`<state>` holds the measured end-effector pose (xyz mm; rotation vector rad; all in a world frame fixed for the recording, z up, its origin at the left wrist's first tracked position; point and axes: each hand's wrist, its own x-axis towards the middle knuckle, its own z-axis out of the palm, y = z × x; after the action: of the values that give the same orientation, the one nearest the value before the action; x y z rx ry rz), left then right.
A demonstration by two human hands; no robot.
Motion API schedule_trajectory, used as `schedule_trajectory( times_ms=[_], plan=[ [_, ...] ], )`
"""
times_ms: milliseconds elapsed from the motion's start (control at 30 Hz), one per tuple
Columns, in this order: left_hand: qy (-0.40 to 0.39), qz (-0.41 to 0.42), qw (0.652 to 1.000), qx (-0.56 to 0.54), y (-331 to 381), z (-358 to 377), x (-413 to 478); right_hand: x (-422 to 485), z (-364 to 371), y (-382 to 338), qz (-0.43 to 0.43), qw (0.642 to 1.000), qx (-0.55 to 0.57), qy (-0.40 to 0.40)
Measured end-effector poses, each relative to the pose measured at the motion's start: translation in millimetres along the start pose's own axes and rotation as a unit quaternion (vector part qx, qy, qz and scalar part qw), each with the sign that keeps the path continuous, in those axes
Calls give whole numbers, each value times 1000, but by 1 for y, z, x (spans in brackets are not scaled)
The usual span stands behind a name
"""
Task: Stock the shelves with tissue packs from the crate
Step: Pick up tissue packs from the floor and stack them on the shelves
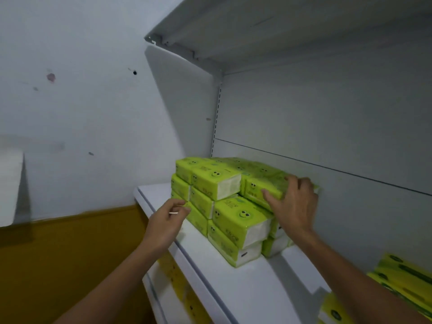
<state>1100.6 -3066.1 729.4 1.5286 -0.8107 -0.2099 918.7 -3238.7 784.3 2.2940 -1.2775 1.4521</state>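
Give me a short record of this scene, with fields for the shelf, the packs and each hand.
shelf: white, bears the stack near its left end
tissue packs: green, stacked in layers
right hand: grips the top pack at the stack's right
left hand: fingers curled beside the stack's left front; contact unclear
other packs: lower right of view

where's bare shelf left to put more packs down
The widest bare patch is the shelf between the green stack and the yellow-green packs at the right. A narrow strip runs along the front edge. It is crowded on the stack, where the right hand grips the top pack.
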Motion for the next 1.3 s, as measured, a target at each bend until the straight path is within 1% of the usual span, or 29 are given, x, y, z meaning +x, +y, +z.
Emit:
schedule_trajectory(
  times_ms=[33,67,100,200,233,300,367,467,533,600,633,700,733,767,800,833,933,967,1033,1067,1133,1200,1233,1300],
  plan=[
    [10,0,1000,3,-2,-9,-4,1,-1,-7,-34,999,21,37],
    [26,-1,1000,10,-7,-23,-10,-2,-3,-23,-73,995,51,54],
    [40,0,999,16,-12,-36,-16,-5,-5,-42,-110,989,81,53],
    [80,5,995,61,-20,-101,-43,-34,-4,-128,-222,962,159,12],
    [97,4,992,84,-22,-135,-58,-52,-2,-164,-259,948,186,-8],
    [144,-3,982,120,-30,-204,-91,-95,-1,-233,-321,916,235,-61],
    [205,-30,967,150,-41,-272,-132,-143,-1,-292,-361,887,257,-131],
    [318,-88,926,185,-47,-386,-225,-230,-24,-394,-412,820,311,-247],
    [378,-105,897,202,-40,-439,-282,-275,-43,-449,-446,779,349,-269],
    [443,-117,856,239,-26,-485,-349,-327,-73,-508,-479,731,393,-285],
    [475,-128,830,262,-17,-504,-387,-358,-93,-537,-496,700,419,-297],
    [511,-147,795,291,-4,-528,-444,-404,-126,-576,-517,636,470,-328],
    [534,-169,770,306,1,-537,-485,-438,-148,-594,-534,591,493,-350],
    [554,-185,746,320,4,-542,-516,-465,-165,-606,-550,552,503,-375],
    [581,-206,714,332,8,-543,-555,-499,-186,-617,-568,507,509,-401],
    [602,-221,690,336,11,-542,-586,-527,-202,-626,-577,472,515,-423],
    [671,-273,615,310,2,-527,-674,-615,-246,-632,-595,366,525,-487],
    [696,-290,584,300,-8,-519,-704,-650,-257,-628,-607,330,523,-499],
    [736,-308,537,275,-35,-504,-745,-708,-264,-617,-633,291,520,-495],
    [751,-315,513,271,-60,-494,-767,-745,-261,-607,-645,272,518,-491],
    [767,-329,483,264,-119,-476,-802,-817,-243,-584,-661,247,512,-489],
    [777,-341,468,247,-188,-458,-834,-886,-211,-555,-666,229,494,-510],
    [780,-346,463,240,-233,-444,-851,-930,-187,-534,-668,217,482,-524],
    [778,-361,463,223,-329,-418,-881,-1009,-133,-491,-681,208,452,-536]
  ],
)
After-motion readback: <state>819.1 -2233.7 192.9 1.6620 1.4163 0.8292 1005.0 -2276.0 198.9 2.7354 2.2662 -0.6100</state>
